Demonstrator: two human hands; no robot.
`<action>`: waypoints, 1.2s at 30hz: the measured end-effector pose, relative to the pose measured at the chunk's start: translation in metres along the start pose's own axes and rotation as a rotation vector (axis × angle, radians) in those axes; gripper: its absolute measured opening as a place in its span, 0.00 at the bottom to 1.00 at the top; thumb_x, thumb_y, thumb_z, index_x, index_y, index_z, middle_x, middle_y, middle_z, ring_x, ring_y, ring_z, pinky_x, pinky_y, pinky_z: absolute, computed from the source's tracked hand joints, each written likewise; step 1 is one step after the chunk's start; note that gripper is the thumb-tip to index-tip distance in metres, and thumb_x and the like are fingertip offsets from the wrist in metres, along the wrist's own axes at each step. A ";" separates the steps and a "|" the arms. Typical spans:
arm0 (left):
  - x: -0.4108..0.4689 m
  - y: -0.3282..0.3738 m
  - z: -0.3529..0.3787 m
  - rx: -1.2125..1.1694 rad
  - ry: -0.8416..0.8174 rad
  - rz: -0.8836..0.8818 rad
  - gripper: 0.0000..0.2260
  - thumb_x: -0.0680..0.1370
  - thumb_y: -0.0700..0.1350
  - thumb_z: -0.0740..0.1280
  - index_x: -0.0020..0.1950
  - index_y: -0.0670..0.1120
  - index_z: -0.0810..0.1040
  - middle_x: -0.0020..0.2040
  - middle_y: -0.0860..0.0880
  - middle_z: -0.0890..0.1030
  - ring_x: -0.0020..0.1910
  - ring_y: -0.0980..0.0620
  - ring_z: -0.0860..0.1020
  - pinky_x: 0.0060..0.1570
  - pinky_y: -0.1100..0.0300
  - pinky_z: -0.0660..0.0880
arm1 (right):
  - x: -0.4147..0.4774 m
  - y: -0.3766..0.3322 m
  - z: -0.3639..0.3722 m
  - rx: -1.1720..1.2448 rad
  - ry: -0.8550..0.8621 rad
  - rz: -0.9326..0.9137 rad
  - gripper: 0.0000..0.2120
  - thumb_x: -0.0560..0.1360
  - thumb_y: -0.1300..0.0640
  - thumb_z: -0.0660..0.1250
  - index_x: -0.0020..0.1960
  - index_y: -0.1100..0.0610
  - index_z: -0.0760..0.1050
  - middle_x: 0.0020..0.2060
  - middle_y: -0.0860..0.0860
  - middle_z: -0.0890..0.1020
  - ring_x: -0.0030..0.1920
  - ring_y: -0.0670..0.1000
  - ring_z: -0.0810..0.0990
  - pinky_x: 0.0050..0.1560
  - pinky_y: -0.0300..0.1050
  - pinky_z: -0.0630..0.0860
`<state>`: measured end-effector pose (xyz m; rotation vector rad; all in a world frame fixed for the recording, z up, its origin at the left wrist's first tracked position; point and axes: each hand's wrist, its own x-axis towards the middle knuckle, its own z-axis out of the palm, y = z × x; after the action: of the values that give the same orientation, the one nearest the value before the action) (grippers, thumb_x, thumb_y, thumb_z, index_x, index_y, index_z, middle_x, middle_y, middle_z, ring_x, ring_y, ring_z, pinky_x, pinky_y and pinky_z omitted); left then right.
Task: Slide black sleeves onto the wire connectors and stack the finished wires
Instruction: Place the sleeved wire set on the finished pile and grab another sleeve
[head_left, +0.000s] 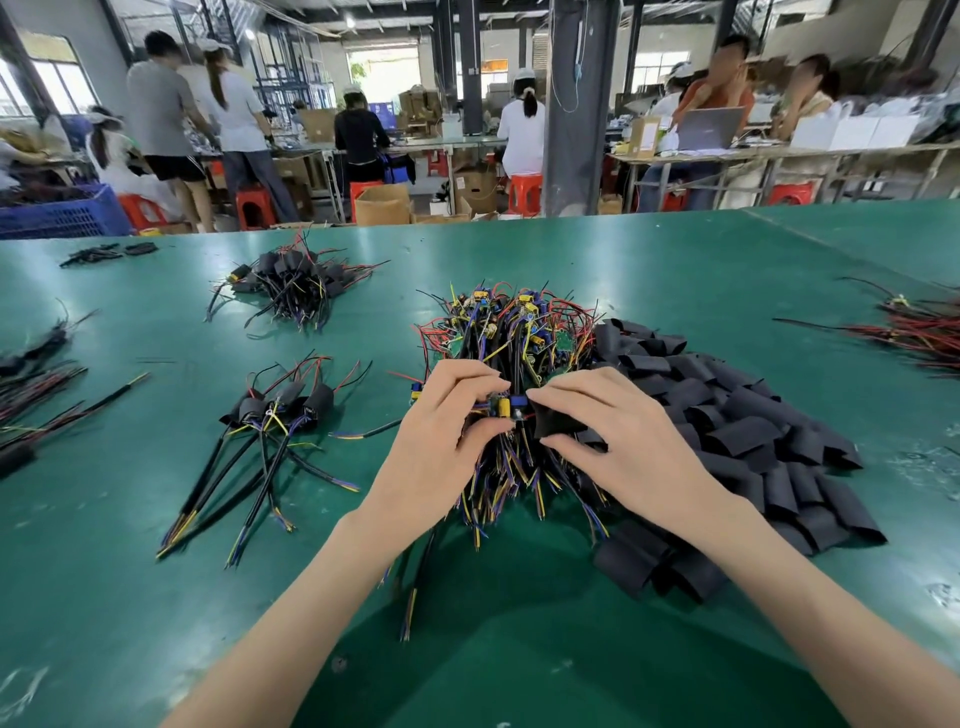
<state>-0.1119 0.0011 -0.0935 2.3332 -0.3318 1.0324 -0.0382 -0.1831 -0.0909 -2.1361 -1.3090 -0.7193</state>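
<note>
Two hands meet over the wire pile (519, 332) in the middle of the green table (156, 519). Here the left hand (447, 421) pinches a connector (503, 408) between thumb and fingers. The right hand (618, 431) grips a black sleeve (556, 422) just beside that connector. Loose sleeves (727, 431) heap against the pile's right side. Finished wires (280, 405) lie stacked to the left, with a second stack (296, 280) farther back.

The left hand (441, 415) and right hand (613, 431) half hide the small part (505, 406) and black sleeve (556, 422). Blurry wires (36, 374) leave the left edge, red wires (919, 332) the right.
</note>
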 end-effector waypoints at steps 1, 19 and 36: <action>0.000 0.000 0.000 -0.010 0.000 -0.004 0.12 0.72 0.34 0.71 0.55 0.38 0.79 0.55 0.47 0.74 0.53 0.55 0.74 0.59 0.66 0.69 | 0.000 0.000 0.001 0.008 0.001 0.001 0.19 0.69 0.60 0.75 0.60 0.58 0.78 0.54 0.50 0.80 0.53 0.53 0.77 0.57 0.44 0.72; -0.003 -0.002 0.003 -0.113 -0.054 -0.072 0.17 0.70 0.36 0.74 0.57 0.46 0.78 0.46 0.53 0.75 0.45 0.64 0.74 0.50 0.72 0.69 | -0.001 0.000 0.001 0.164 0.018 0.027 0.18 0.68 0.57 0.75 0.57 0.57 0.79 0.52 0.48 0.81 0.52 0.50 0.79 0.56 0.44 0.73; -0.002 0.005 0.000 -0.250 -0.002 -0.184 0.25 0.70 0.34 0.74 0.53 0.62 0.73 0.41 0.56 0.82 0.44 0.63 0.79 0.51 0.75 0.69 | 0.001 -0.005 -0.001 0.332 -0.011 0.142 0.16 0.68 0.58 0.76 0.55 0.55 0.80 0.48 0.44 0.82 0.48 0.41 0.78 0.53 0.38 0.73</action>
<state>-0.1156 -0.0027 -0.0933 2.0964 -0.2279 0.8483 -0.0423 -0.1818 -0.0886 -1.9404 -1.1753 -0.4011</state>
